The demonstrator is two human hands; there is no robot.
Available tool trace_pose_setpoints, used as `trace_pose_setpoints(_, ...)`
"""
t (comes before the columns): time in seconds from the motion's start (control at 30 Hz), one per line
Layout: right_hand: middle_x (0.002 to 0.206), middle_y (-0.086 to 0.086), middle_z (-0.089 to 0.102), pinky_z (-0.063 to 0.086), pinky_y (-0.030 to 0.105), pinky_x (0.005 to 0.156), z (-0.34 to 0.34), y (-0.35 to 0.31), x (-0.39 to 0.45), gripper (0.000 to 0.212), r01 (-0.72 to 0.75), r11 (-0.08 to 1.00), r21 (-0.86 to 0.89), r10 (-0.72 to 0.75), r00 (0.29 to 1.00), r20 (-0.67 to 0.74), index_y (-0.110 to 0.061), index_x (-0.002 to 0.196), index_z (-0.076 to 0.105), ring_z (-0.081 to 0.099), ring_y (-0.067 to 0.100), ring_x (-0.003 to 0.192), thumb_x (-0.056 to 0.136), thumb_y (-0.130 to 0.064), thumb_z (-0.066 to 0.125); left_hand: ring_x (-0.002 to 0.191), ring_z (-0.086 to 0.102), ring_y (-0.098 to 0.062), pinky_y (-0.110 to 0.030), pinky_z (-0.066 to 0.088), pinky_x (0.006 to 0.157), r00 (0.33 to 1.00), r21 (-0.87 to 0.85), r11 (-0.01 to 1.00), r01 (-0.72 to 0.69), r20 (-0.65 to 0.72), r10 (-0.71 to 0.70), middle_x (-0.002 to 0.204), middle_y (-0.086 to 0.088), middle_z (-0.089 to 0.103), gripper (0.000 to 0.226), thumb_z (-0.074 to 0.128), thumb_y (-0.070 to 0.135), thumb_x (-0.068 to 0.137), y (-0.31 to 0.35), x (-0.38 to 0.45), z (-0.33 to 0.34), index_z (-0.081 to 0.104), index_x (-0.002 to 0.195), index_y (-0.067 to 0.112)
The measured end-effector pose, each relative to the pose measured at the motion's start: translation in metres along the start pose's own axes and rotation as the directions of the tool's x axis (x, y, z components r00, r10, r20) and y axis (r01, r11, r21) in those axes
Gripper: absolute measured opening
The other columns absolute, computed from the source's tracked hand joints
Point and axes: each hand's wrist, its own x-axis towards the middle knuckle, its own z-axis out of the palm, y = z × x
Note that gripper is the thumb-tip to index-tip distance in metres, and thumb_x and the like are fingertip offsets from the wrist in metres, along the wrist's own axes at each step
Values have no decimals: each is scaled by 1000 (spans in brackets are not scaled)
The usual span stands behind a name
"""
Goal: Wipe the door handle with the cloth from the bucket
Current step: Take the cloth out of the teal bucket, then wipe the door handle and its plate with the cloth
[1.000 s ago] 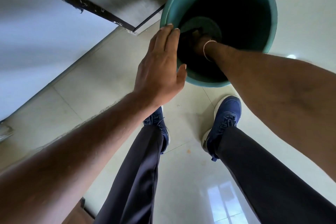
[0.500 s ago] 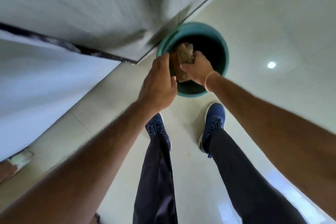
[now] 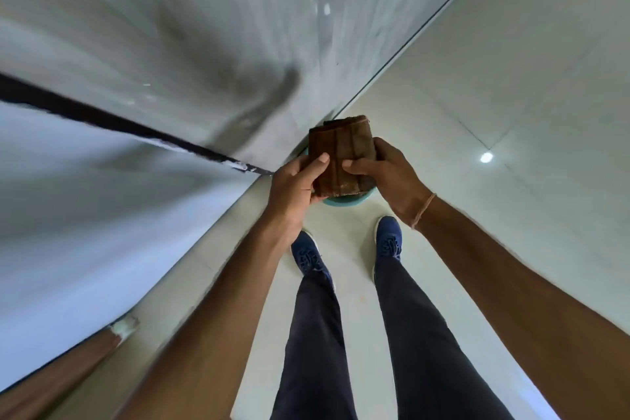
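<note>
Fingers [image 3: 320,160] of our left hand [image 3: 293,187] and right hand [image 3: 385,177] clamp the folded brown cloth [image 3: 341,153]; we should keep it flat for wiping.

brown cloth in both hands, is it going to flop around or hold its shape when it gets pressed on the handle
The brown cloth probably flops once unfolded: it sits in folded layers, held from both sides by the left hand and right hand. Folded thick, it likely keeps a pad shape under pressure. Its ribbed, woven-looking surface suggests it will not slip from the grip easily. Whether it is wet cannot be told.
</note>
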Motion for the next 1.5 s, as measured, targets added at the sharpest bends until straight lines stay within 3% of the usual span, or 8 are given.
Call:
trace_pose_setpoints(0.3, 107, 3, 76, 64, 25, 72, 45, -48, -129, 36, 47, 999, -27, -47, 999, 20, -7, 125, 65, 76, 19, 95, 96, -26, 76, 112, 76, -31, -53, 62, 100, 987, 62, 985, -159, -4, 160, 118, -15, 79, 29, 72, 21, 103, 50, -150, -38, 72, 127, 6)
trace_pose_setpoints(0.47, 100, -4, 70, 56, 31, 82, 58, -48, -175, 40, 212, 859, -466, -231, 973, 16, -15, 115, 66, 70, 20, 98, 99, -51, 68, 111, 77, -25, -50, 64, 97, 949, 36, 963, -266, -168, 268, 120, -8, 79, 29, 71, 21, 104, 42, -225, -57, 70, 130, 9)
trace_pose_setpoints(0.6, 136, 9, 64, 51, 45, 107, 59, -41, -206, 49, 645, 372, -668, -582, 723, 373, -13, 142, 58, 59, 30, 125, 94, -7, 67, 106, 78, -20, -47, 67, 91, 879, -25, 953, -303, -393, 270, 117, -6, 79, 28, 73, 23, 102, 16, -278, -68, 70, 128, 10)
trace_pose_setpoints(0.73, 149, 11, 58, 48, 47, 114, 82, -40, -252, 79, 863, 190, -469, -420, 503, 755, -14, 156, 46, 53, 33, 135, 81, 0, 68, 102, 78, -28, -39, 68, 76, 817, -87, 931, -355, -513, 264, 106, -9, 80, 28, 64, 34, 108, -10, -335, -68, 70, 119, 9)
trace_pose_setpoints(1.0, 109, -4, 77, 59, 35, 85, 177, -23, -340, 49, 701, 640, -313, -140, 507, 850, -20, 131, 62, 73, 14, 96, 84, -25, 70, 94, 78, -17, -45, 63, 89, 668, -73, 888, -454, -688, 285, 100, -1, 82, 58, 26, 49, 118, -58, -445, -112, 76, 124, 18)
trace_pose_setpoints(1.17, 107, 10, 80, 60, 58, 97, 260, 13, -397, 19, 595, 758, -268, -123, 534, 836, -27, 107, 75, 75, 32, 105, 97, -12, 67, 86, 70, -10, -32, 60, 78, 474, -34, 844, -535, -840, 266, 88, 4, 77, 31, 49, 39, 114, -110, -505, -177, 75, 111, 23)
trace_pose_setpoints(1.3, 116, 9, 78, 66, 35, 88, 322, 42, -440, 30, 453, 856, -251, -8, 497, 868, -9, 130, 70, 76, 25, 106, 102, -1, 61, 98, 67, -13, -27, 52, 78, 314, -35, 839, -542, -935, 164, 105, 5, 70, 41, 80, 45, 90, -165, -539, -233, 65, 123, 25)
trace_pose_setpoints(1.5, 114, 3, 81, 66, 39, 88, 404, 89, -504, 23, 278, 933, -228, 101, 406, 908, -19, 120, 73, 76, 27, 111, 102, -7, 65, 104, 73, -14, -36, 58, 85, 444, -108, 806, -583, -872, 204, 106, -4, 80, 26, 78, 38, 97, -214, -611, -317, 73, 114, 19)
